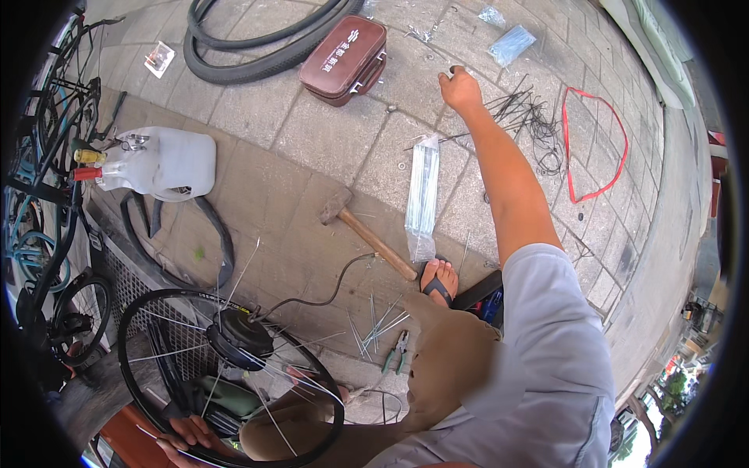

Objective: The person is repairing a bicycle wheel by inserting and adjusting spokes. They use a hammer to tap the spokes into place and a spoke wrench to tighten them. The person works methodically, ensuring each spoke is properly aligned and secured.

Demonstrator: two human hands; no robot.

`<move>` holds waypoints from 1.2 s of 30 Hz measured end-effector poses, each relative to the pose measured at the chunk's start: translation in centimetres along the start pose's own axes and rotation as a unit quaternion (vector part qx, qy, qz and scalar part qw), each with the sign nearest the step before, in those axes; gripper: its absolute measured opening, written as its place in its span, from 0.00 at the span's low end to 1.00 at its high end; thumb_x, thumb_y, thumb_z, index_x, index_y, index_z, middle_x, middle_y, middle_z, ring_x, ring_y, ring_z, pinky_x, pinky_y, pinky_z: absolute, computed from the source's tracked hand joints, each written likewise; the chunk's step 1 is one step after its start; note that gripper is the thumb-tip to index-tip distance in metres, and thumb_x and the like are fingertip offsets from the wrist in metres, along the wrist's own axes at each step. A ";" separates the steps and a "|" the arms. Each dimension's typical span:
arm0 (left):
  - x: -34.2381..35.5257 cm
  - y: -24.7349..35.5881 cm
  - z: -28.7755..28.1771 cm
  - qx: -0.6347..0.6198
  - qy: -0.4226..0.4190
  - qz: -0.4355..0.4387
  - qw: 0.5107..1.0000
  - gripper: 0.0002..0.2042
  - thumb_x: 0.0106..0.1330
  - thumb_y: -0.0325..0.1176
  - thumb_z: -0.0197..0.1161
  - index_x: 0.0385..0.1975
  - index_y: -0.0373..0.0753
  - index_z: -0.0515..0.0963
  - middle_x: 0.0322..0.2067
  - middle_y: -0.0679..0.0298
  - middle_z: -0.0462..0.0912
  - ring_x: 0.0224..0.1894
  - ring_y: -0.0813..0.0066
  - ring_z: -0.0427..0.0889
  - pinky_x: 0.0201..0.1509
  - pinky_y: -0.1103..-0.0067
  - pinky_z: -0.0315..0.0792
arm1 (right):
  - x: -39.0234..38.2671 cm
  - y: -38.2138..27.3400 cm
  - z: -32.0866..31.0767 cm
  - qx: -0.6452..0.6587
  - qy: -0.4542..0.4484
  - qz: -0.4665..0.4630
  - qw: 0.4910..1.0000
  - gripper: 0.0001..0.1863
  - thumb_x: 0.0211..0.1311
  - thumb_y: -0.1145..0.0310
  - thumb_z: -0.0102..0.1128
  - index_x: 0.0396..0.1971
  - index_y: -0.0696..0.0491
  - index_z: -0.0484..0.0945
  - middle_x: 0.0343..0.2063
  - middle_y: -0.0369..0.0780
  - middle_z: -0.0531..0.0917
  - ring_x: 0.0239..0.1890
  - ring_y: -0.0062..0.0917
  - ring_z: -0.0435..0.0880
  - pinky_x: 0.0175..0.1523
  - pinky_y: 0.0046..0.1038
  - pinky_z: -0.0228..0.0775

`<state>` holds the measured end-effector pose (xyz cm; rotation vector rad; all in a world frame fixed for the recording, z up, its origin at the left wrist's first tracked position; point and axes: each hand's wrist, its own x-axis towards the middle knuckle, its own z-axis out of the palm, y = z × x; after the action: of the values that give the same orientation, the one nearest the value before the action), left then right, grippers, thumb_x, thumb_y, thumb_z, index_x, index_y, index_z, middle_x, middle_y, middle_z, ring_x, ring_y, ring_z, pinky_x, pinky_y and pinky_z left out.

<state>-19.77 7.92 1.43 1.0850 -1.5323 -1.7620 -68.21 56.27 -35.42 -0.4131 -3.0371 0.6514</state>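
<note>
Gripping the hub-motor wheel by its near edge, the left hand has it just beyond, while right of that wheel a clear spoke bag points lengthwise away, nearer the outstretched right hand, fingers curled, contents impossible to tell

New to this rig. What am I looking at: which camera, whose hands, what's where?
No robot here, just a person's bare hands, seen from the left of two head-worn fisheye cameras looking down, so straight edges bend. The left hand grips a spoked wheel. The right hand is stretched out over the pavement; whether it holds something small is unclear. On the ground lie a hammer, pliers, a clear bag of thin rods, a brown case, a black tyre and a red loop.
</note>
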 end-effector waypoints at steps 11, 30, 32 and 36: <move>-0.1 -0.7 9.0 0.090 0.072 0.000 0.993 0.20 0.71 0.48 0.60 0.19 0.49 0.65 0.21 0.69 0.65 0.19 0.76 0.60 0.32 0.77 0.71 | 13.9 1.9 6.4 -0.074 -0.082 -0.005 0.994 0.22 0.66 0.62 0.52 0.57 0.50 0.81 0.61 0.50 0.77 0.64 0.48 0.76 0.67 0.46 0.70; -0.7 -1.2 5.0 0.150 0.120 0.057 0.980 0.14 0.68 0.51 0.60 0.43 0.50 0.73 0.24 0.69 0.76 0.20 0.74 0.71 0.25 0.77 0.72 | 17.2 -0.2 9.4 -0.101 0.031 -0.203 0.973 0.20 0.77 0.55 0.50 0.61 0.46 0.76 0.60 0.41 0.77 0.63 0.38 0.74 0.68 0.42 0.65; -1.3 -1.7 5.5 0.149 0.135 0.053 0.978 0.13 0.69 0.51 0.59 0.42 0.50 0.72 0.23 0.69 0.74 0.19 0.75 0.68 0.25 0.79 0.70 | 16.4 1.0 8.4 -0.138 0.021 -0.175 0.975 0.18 0.77 0.56 0.50 0.58 0.48 0.77 0.55 0.41 0.79 0.61 0.37 0.75 0.66 0.42 0.68; -2.4 -1.7 6.7 0.155 0.179 0.066 0.969 0.13 0.71 0.51 0.57 0.33 0.50 0.70 0.21 0.69 0.72 0.17 0.75 0.64 0.27 0.77 0.70 | 16.5 2.2 8.2 -0.140 0.016 -0.193 0.971 0.16 0.76 0.56 0.51 0.52 0.52 0.76 0.51 0.42 0.80 0.58 0.38 0.78 0.60 0.43 0.75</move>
<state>-24.04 13.78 0.41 1.3336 -1.6336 -1.1832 -84.12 59.15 -44.53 0.1690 -3.0485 0.1937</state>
